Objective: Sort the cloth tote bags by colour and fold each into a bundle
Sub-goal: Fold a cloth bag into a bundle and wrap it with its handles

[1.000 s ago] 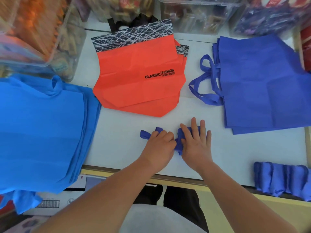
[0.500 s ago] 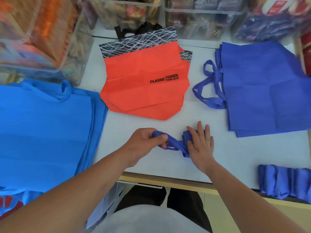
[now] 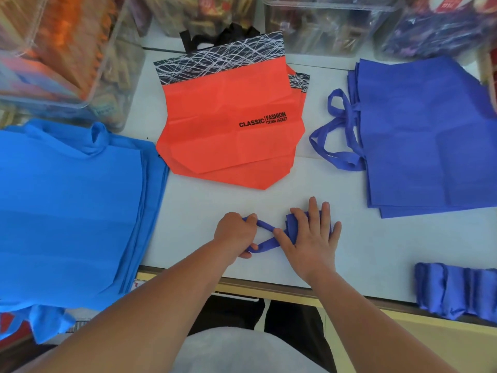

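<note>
On the table [image 3: 376,251], a folded bag [image 3: 291,219] lies under the right hand [image 3: 309,238], its handle loop [image 3: 265,226] in the left hand [image 3: 236,235]. A flat stack [image 3: 67,211] lies left of the hands, lettered bags [image 3: 228,135] beyond them, a second stack [image 3: 430,144] beyond-right, and bundles [image 3: 457,289] to the right at the near edge.

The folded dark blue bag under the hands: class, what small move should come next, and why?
Probably wrap the handle loop around the folded bag. The left hand grips the loop stretched leftward, the right hand presses the bag flat, and finished bundles lie at lower right.
</note>
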